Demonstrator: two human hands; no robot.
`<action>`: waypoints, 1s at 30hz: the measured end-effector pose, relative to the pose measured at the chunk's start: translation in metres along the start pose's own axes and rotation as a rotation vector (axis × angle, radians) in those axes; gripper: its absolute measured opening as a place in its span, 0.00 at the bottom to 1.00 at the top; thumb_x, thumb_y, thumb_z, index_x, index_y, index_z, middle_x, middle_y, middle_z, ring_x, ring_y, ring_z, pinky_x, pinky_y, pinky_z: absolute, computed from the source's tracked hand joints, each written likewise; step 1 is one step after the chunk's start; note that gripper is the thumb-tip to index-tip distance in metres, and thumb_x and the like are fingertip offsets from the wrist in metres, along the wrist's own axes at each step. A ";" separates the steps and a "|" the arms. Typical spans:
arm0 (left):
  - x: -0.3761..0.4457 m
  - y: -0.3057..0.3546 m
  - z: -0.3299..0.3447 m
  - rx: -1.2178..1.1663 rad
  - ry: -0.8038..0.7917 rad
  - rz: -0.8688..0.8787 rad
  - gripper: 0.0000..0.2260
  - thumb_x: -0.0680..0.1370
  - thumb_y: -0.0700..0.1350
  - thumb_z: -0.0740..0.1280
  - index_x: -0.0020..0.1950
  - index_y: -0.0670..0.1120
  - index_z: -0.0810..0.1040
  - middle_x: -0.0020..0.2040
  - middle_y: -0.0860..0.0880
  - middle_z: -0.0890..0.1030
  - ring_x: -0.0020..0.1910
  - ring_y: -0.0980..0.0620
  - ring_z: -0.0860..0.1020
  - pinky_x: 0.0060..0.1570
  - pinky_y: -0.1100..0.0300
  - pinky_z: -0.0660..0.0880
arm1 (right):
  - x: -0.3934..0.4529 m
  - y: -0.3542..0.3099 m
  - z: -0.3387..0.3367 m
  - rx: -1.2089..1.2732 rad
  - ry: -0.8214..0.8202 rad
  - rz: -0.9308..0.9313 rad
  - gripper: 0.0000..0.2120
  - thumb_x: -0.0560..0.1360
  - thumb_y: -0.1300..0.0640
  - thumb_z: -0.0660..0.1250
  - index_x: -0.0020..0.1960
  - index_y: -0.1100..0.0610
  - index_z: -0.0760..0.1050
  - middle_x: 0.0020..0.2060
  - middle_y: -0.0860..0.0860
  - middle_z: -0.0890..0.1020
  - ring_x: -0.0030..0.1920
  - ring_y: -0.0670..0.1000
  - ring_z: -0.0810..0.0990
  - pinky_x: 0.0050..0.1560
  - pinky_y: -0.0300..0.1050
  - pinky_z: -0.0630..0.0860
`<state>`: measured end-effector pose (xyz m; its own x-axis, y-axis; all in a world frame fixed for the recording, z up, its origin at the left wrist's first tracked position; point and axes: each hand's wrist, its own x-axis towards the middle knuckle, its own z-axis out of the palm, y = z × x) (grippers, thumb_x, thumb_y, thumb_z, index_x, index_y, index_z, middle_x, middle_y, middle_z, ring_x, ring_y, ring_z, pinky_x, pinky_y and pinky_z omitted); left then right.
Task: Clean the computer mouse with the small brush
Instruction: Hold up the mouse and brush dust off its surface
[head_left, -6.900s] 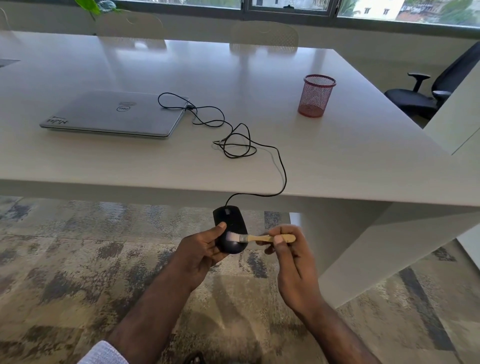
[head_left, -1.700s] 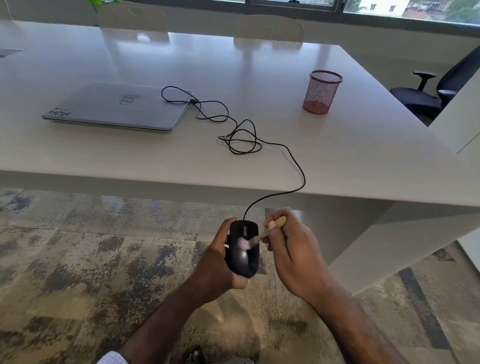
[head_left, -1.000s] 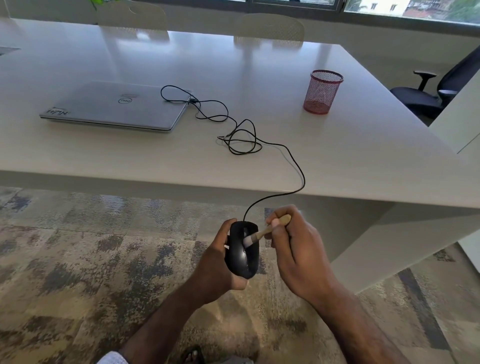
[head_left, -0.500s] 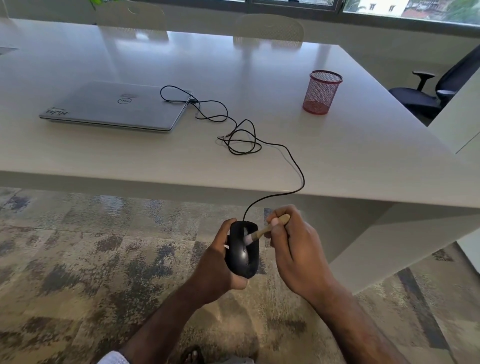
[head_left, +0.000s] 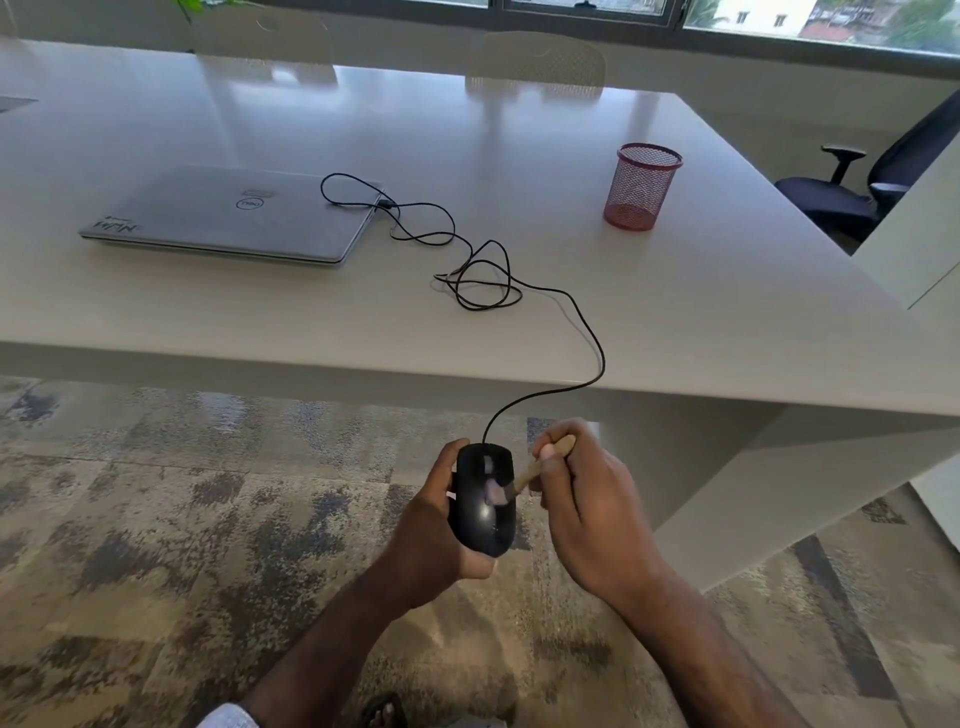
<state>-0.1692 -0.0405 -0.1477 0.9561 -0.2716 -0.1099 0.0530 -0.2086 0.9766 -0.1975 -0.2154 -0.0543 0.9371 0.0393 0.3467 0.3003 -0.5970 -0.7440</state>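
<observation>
Both of your hands are busy below the counter edge: your left hand grips the black mouse from its left side, while your right hand pinches the small wooden brush, bristles touching the mouse's top. Its cable runs up over the counter toward the closed laptop, with a red mesh cup standing well apart.

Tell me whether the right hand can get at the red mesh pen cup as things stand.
Probably not without leaning in: the right hand holds the small brush below the table edge, and the red mesh pen cup stands far across. Nothing blocks the way.
</observation>
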 end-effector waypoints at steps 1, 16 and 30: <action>0.000 0.000 -0.001 0.000 0.005 -0.004 0.54 0.55 0.33 0.79 0.63 0.80 0.64 0.58 0.53 0.80 0.51 0.56 0.84 0.40 0.58 0.83 | -0.001 0.001 0.001 -0.018 -0.033 0.004 0.07 0.83 0.51 0.54 0.48 0.48 0.69 0.36 0.40 0.78 0.37 0.45 0.79 0.38 0.40 0.72; 0.000 -0.003 -0.004 0.025 -0.010 0.022 0.54 0.55 0.32 0.78 0.64 0.79 0.63 0.54 0.61 0.82 0.49 0.51 0.85 0.39 0.52 0.84 | -0.002 0.006 0.004 -0.006 -0.048 0.002 0.08 0.83 0.52 0.55 0.48 0.50 0.70 0.34 0.43 0.77 0.36 0.46 0.79 0.37 0.44 0.74; 0.004 -0.003 -0.002 0.009 -0.005 0.057 0.51 0.55 0.35 0.78 0.72 0.68 0.64 0.55 0.54 0.84 0.51 0.48 0.85 0.42 0.52 0.82 | 0.001 0.004 0.006 0.016 -0.086 -0.009 0.08 0.84 0.51 0.54 0.50 0.49 0.70 0.39 0.42 0.77 0.40 0.47 0.80 0.41 0.54 0.78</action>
<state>-0.1649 -0.0385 -0.1510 0.9560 -0.2881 -0.0546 -0.0046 -0.2011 0.9796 -0.1946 -0.2132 -0.0603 0.9461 0.1138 0.3031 0.3105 -0.5838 -0.7502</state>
